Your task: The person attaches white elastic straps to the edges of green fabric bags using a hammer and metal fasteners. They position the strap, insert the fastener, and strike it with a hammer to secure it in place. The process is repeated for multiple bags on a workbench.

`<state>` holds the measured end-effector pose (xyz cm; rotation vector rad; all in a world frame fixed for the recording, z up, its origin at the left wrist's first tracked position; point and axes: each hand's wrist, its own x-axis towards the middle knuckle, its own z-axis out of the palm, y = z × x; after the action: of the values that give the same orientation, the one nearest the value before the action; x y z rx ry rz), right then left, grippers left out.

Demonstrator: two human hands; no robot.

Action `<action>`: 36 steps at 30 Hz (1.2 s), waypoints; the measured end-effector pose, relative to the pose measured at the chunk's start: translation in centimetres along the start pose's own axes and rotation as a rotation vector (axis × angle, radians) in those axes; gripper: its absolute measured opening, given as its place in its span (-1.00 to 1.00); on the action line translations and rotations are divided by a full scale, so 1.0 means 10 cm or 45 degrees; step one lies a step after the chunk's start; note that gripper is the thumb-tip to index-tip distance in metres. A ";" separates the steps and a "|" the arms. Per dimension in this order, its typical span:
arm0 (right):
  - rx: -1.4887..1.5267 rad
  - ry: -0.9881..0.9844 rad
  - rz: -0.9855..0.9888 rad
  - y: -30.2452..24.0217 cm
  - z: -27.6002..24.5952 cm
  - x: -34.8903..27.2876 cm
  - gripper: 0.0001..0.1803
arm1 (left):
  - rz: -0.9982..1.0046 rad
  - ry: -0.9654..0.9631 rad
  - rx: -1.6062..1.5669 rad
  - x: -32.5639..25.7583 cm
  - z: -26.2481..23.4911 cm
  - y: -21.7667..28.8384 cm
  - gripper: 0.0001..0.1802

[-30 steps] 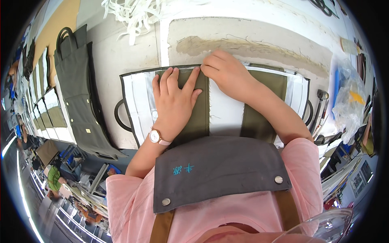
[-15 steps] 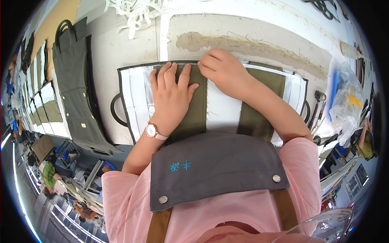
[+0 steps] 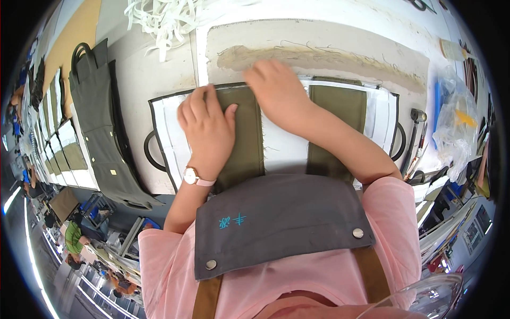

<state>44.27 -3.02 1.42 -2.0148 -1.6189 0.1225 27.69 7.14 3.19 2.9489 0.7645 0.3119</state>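
Note:
A white fabric panel (image 3: 284, 154) with black edging and two olive green strips lies flat on the white worktable (image 3: 154, 64). My left hand (image 3: 206, 127) presses flat on the left olive strip (image 3: 245, 149), fingers together, a pink-strapped watch on its wrist. My right hand (image 3: 276, 90) rests on the top edge of the panel beside that strip, fingers curled down on the fabric. The right olive strip (image 3: 334, 114) lies uncovered beyond my right forearm.
A stack of dark olive bags (image 3: 101, 122) with black handles lies at the left. White straps (image 3: 162, 18) are heaped at the back. A clear plastic bag (image 3: 454, 125) and tools (image 3: 414, 138) sit at the right. A beige felt pad (image 3: 329, 50) lies behind the panel.
Both hands have slid a little along the left olive strip toward the panel's top edge. The panel itself has stayed in place.

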 end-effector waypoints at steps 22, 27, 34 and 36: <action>0.347 0.085 -0.051 0.26 0.04 -0.05 -0.86 | 0.220 -0.112 -0.221 0.07 0.08 0.16 -0.49; 0.067 -0.082 -0.432 0.31 -0.08 -0.10 -0.73 | 0.128 -0.116 -0.309 0.08 0.13 0.11 -0.48; 0.049 0.135 -0.098 0.29 -0.08 -0.22 -0.88 | 0.259 -0.172 -0.136 0.08 0.04 0.10 -0.43; 0.071 0.008 0.038 0.30 -0.15 -0.22 -0.90 | 0.277 -0.115 -0.119 0.09 0.04 0.15 -0.44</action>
<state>46.88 -5.95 0.75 -1.9955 -1.5653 0.1705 29.31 6.27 3.11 2.9365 0.4076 0.2190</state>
